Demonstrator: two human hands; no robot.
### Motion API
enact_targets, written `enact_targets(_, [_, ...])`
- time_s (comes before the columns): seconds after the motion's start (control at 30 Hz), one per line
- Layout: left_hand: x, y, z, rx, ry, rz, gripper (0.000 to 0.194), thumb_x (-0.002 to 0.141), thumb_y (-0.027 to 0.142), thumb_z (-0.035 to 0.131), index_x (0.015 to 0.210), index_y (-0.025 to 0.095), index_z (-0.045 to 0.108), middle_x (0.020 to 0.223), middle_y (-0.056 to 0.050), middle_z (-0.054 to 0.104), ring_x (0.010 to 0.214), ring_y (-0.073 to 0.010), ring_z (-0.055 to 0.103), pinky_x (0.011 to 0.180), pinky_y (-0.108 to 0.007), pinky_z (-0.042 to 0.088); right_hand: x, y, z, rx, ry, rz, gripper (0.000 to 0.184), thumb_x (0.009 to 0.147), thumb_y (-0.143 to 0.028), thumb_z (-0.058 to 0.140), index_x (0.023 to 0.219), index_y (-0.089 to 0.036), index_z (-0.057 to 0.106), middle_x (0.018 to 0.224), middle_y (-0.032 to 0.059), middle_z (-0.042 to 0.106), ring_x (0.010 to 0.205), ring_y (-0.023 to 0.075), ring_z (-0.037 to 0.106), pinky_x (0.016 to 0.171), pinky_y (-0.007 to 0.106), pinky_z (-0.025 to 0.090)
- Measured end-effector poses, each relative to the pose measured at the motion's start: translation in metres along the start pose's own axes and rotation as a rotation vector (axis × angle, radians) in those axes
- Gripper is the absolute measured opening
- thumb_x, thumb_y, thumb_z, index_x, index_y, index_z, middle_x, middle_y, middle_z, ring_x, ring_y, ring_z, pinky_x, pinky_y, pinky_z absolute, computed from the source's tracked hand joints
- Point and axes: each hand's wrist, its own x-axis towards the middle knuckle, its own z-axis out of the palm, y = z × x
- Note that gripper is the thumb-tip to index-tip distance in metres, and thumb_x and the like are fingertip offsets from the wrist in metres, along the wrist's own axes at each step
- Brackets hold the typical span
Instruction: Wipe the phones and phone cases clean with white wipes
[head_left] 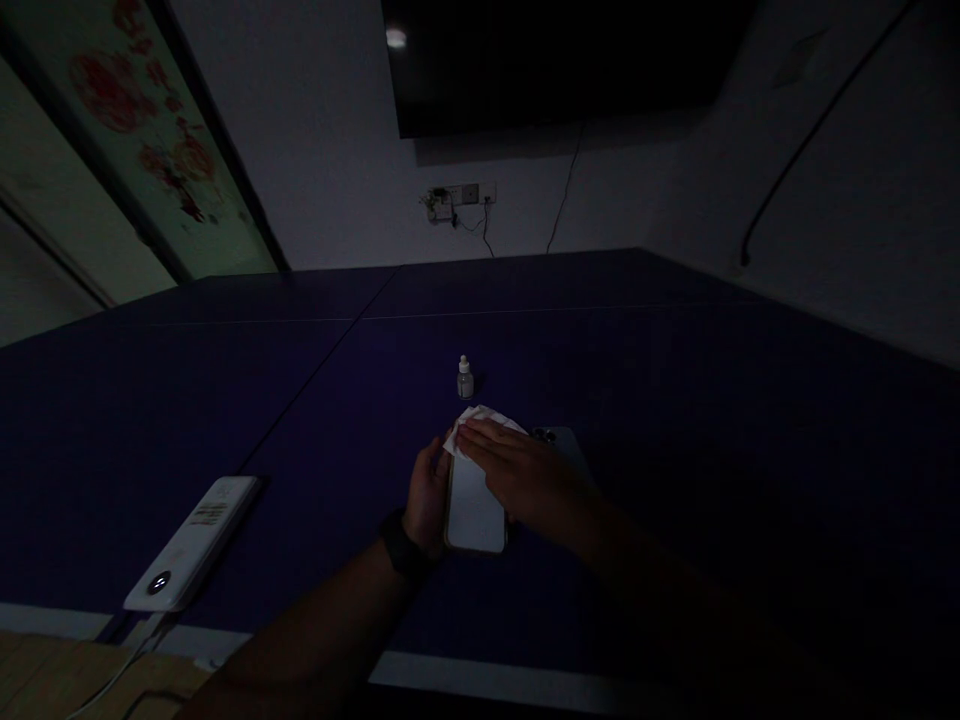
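A smartphone (472, 505) with a pale, light-coloured face upward is held low over the counter (315, 420), tilted slightly, its upper end covered by a crumpled white tissue (480, 420). The phone's edge is gripped by the left hand (429, 495), whose fingers are curled around the side, and a black band (403, 545) is worn on that wrist. The right hand (525, 475) is laid across the phone with its fingers extended and close together, pressing the tissue flat against the upper face; nothing is clasped by it beyond that.

Just beyond the phone, partly covered by the right hand, a second, dark phone (566, 450) is lying with its camera lenses showing. A small dropper bottle (465, 378) is standing upright further out, ahead of the phone. To the left of the phone, well apart, a white power bank (191, 545) is lying on the dark blue counter, with a white cable (112, 680) leading off its near end. Far beyond the phone, a wall socket panel (457, 198) is fixed with wires hanging from it, beneath a wall-mounted black screen (555, 60).
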Motion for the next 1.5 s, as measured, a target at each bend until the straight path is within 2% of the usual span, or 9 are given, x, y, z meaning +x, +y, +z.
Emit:
enact_targets(0.17, [-0.005, 0.004, 0.006, -0.231, 0.074, -0.073, 0.049, 0.095, 0.047, 0.054, 0.133, 0.018, 0.065, 0.103, -0.008, 0.077, 0.099, -0.0272, 0.074, 0.092, -0.038, 0.055, 0.001, 0.0, -0.003, 0.049, -0.117, -0.119, 0.056, 0.084, 0.0, 0.051, 0.136, -0.014, 0.065, 0.147, 0.0096, 0.061, 0.14, 0.0202, 0.055, 0.118, 0.036, 0.046])
enact_targets(0.4, [-0.003, 0.0, 0.009, -0.274, 0.08, -0.002, 0.04, 0.095, 0.043, 0.058, 0.122, 0.016, 0.071, 0.099, -0.009, 0.078, 0.1, -0.027, 0.073, 0.091, -0.035, 0.054, 0.002, -0.002, 0.004, -0.033, 0.008, -0.005, 0.061, 0.082, 0.005, 0.046, 0.141, -0.006, 0.06, 0.149, 0.0154, 0.058, 0.141, 0.0229, 0.054, 0.12, 0.04, 0.045])
enact_targets(0.57, [-0.005, 0.001, 0.014, -0.317, 0.05, 0.044, 0.035, 0.094, 0.038, 0.058, 0.117, 0.016, 0.073, 0.104, -0.009, 0.077, 0.104, -0.0267, 0.073, 0.094, -0.035, 0.054, 0.002, 0.001, -0.002, 0.081, -0.056, -0.121, 0.056, 0.082, 0.001, 0.051, 0.134, -0.014, 0.068, 0.143, 0.0084, 0.065, 0.137, 0.0192, 0.058, 0.117, 0.035, 0.048])
enact_targets(0.73, [-0.007, 0.001, 0.02, -0.308, 0.056, 0.05, 0.04, 0.095, 0.039, 0.057, 0.123, 0.014, 0.072, 0.105, -0.009, 0.078, 0.107, -0.0278, 0.072, 0.097, -0.036, 0.053, 0.003, -0.006, 0.003, 0.004, 0.067, 0.02, 0.063, 0.08, 0.006, 0.045, 0.139, -0.007, 0.062, 0.145, 0.0143, 0.062, 0.138, 0.0226, 0.057, 0.12, 0.04, 0.046])
enact_targets(0.83, [-0.008, 0.002, 0.021, -0.295, 0.093, 0.053, 0.04, 0.097, 0.04, 0.054, 0.121, 0.014, 0.072, 0.102, -0.009, 0.078, 0.103, -0.027, 0.073, 0.097, -0.036, 0.054, 0.005, -0.008, 0.004, 0.015, 0.019, -0.014, 0.061, 0.08, 0.006, 0.045, 0.138, -0.003, 0.062, 0.148, 0.0174, 0.058, 0.141, 0.0239, 0.053, 0.119, 0.039, 0.046])
enact_targets(0.93, [-0.008, 0.002, 0.021, -0.322, 0.111, 0.039, 0.038, 0.101, 0.038, 0.047, 0.116, 0.015, 0.073, 0.097, -0.008, 0.078, 0.095, -0.0237, 0.074, 0.096, -0.035, 0.054, 0.003, -0.001, -0.003, 0.096, -0.027, -0.088, 0.057, 0.08, 0.002, 0.049, 0.132, -0.012, 0.068, 0.141, 0.011, 0.066, 0.134, 0.021, 0.061, 0.116, 0.037, 0.05])
enact_targets(1.1, [-0.005, -0.001, 0.021, -0.371, 0.055, 0.047, 0.038, 0.1, 0.037, 0.049, 0.121, 0.016, 0.072, 0.11, -0.008, 0.077, 0.105, -0.0236, 0.072, 0.099, -0.033, 0.052, 0.002, -0.002, -0.004, 0.055, 0.061, 0.038, 0.061, 0.078, 0.005, 0.048, 0.133, -0.015, 0.067, 0.139, 0.0089, 0.068, 0.134, 0.0196, 0.061, 0.115, 0.036, 0.05])
enact_targets(1.3, [-0.008, -0.001, 0.02, -0.288, 0.105, 0.051, 0.035, 0.099, 0.037, 0.051, 0.113, 0.016, 0.075, 0.107, -0.008, 0.078, 0.109, -0.0257, 0.072, 0.099, -0.034, 0.053, 0.003, -0.006, 0.001, 0.092, -0.034, -0.05, 0.058, 0.079, 0.003, 0.049, 0.132, -0.012, 0.068, 0.141, 0.0103, 0.066, 0.135, 0.0198, 0.06, 0.116, 0.035, 0.049])
enact_targets(1.5, [-0.003, -0.002, 0.02, -0.34, 0.068, 0.092, 0.038, 0.099, 0.037, 0.049, 0.122, 0.017, 0.071, 0.115, -0.008, 0.076, 0.11, -0.0236, 0.071, 0.101, -0.033, 0.051, 0.003, -0.006, -0.003, 0.083, 0.004, 0.061, 0.059, 0.081, 0.003, 0.046, 0.136, -0.007, 0.064, 0.144, 0.0151, 0.063, 0.14, 0.0231, 0.055, 0.119, 0.041, 0.047])
